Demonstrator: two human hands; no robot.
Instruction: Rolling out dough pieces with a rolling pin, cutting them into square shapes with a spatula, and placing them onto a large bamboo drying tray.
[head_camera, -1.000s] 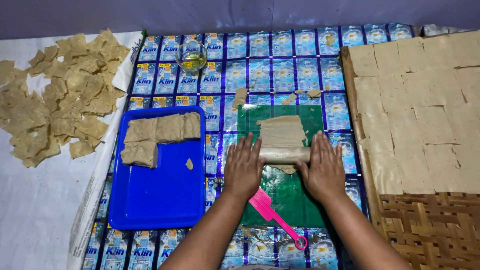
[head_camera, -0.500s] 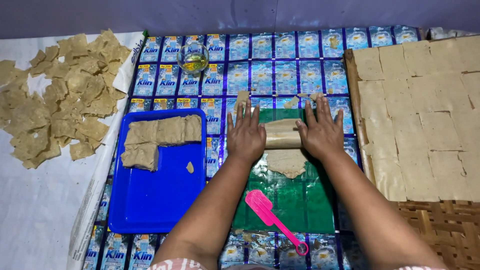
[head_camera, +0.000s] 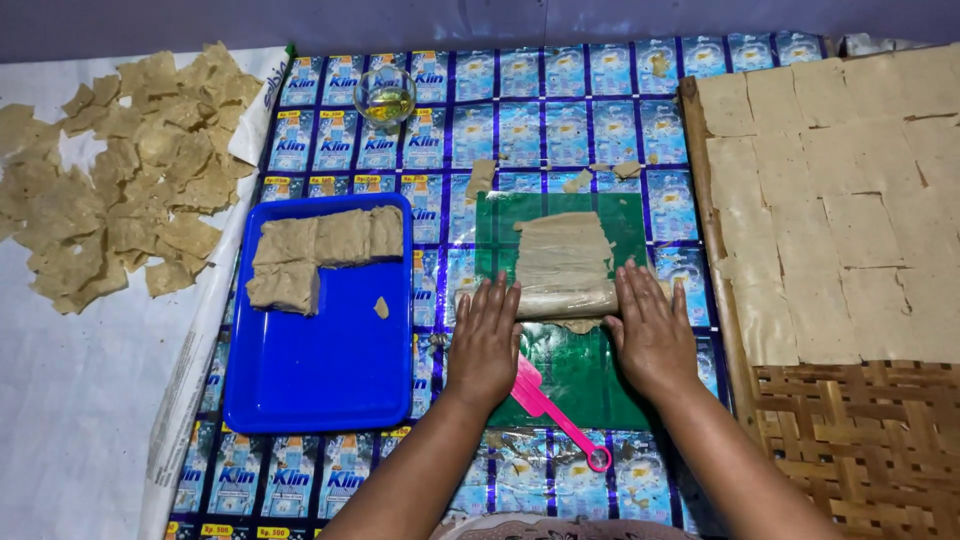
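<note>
Left hand: the left hand (head_camera: 485, 340) lies palm down just left of centre, fingers straight and held close together, tips touching the left end of the rolling pin (head_camera: 566, 300).
Right hand: the right hand (head_camera: 652, 335) lies flat at the pin's right end, fingers slightly spread, palm on the pin and the mat.
Rolling pin: one pale, smooth cylinder, lying crosswise between the two hands at the near edge of the dough.
Dough sheet: one thin beige sheet (head_camera: 563, 252), streaked lengthwise with ragged edges, spread on the mat above the pin, a small bit showing below it.
Mat: one glossy dark green rectangle (head_camera: 585, 375), centre of the frame.
Scraper: one pink plastic scraper (head_camera: 548, 408), flat blade and slim handle with a ring end, lying aslant on the mat between the wrists.
Tray: one blue plastic tray (head_camera: 325, 365), left of centre, rounded corners; about four thick dough blocks (head_camera: 325, 250) in an L at its far end, plus one crumb.
Glass: one small clear glass (head_camera: 385, 97) of yellowish liquid, upper centre-left.
Dried pieces: many rough, irregular tan pieces (head_camera: 120, 170) heaped on white cloth, upper left; too many to count.
Woven tray: one bamboo lattice tray (head_camera: 860, 440), right side, covered with flat square sheets (head_camera: 840, 200) in rows; the count runs past the frame.
Ground cover: a sheet (head_camera: 560, 110) of joined shiny blue sachets.
</note>
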